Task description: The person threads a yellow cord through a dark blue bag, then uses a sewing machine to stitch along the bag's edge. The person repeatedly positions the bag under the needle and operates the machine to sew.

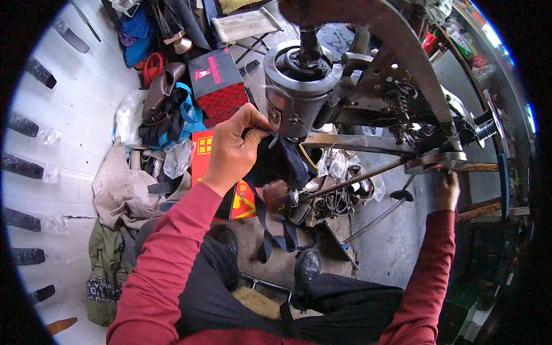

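In front of me stands a dark, worn hand-cranked sewing machine (397, 80) with a heavy curved arm and a round metal head (296, 86). My left hand (238, 146) is closed in a pinch at the lower left of that head. Between its thumb and fingers is the edge of a piece of black cloth (282, 161), which hangs under the head. My right hand (447, 192) is at the right, closed on the underside of the machine's hand wheel (435, 163). The wheel partly hides its fingertips.
Bags, clothes and a brown shoe (164, 89) are heaped at the left. A black-and-red box (215, 80) and a red-and-yellow box (201, 152) stand behind my left arm. A folding stool (244, 26) is farther back. Wooden bars (483, 167) lie beyond my right hand.
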### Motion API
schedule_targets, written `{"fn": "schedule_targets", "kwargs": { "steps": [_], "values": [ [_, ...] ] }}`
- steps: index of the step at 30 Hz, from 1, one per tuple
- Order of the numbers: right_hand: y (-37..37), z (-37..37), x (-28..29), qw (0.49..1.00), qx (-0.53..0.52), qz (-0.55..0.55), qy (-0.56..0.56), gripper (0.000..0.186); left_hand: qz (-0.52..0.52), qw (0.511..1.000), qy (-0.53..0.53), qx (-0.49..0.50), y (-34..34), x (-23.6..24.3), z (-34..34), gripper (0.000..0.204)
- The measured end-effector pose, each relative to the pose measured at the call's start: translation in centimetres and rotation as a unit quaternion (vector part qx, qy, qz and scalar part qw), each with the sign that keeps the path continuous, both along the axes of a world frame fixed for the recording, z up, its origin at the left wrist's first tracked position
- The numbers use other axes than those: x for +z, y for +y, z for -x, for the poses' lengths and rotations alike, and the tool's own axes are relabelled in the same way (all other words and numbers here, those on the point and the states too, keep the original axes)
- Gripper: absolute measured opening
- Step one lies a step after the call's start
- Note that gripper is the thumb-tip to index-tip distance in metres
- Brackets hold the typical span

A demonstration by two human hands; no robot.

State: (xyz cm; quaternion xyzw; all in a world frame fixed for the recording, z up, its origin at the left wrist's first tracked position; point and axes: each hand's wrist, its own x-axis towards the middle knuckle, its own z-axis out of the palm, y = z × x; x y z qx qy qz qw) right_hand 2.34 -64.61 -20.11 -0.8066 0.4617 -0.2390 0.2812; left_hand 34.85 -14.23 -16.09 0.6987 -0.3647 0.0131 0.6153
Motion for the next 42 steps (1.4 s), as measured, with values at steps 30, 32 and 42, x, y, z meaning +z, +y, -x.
{"fn": "schedule_targets", "kwargs": {
  "steps": [30,32,42],
  "values": [
    [14.3,-5.4,7.2,0.981,0.151,-0.117,-0.024,0.025,0.012,0.998,-0.01,0.054,-0.2,-0.4,0.9,0.01],
    [11.7,-4.6,9.8,0.986,0.156,0.005,-0.058,0.025,0.015,0.998,-0.006,0.054,-0.2,-0.4,0.9,0.01],
    [-2.4,1.3,1.3,0.978,0.042,0.201,0.017,0.031,0.009,0.999,-0.013,0.042,0.0,-0.6,1.1,0.011]
  ]
}}
